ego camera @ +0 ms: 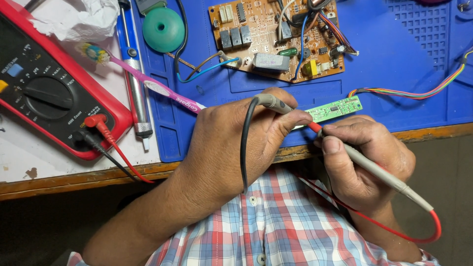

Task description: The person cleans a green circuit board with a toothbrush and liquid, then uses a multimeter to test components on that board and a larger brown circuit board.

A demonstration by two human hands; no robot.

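Note:
My left hand (231,143) grips a grey test probe (273,103) with a black lead, its tip against the left end of a small green circuit board (335,108). My right hand (364,157) holds a second grey probe (379,172) with a red tip and red lead, pen-like, touching the same end of the board. The green board lies on a blue work mat (404,59) near the table's front edge, with a coloured ribbon cable (419,92) running off to the right.
A red and black multimeter (44,88) sits at the left with both leads plugged in. A larger brown circuit board (276,37) lies at the back. A toothbrush (148,83), a metal tool (135,83), a green round object (163,29) and crumpled tissue (74,19) lie nearby.

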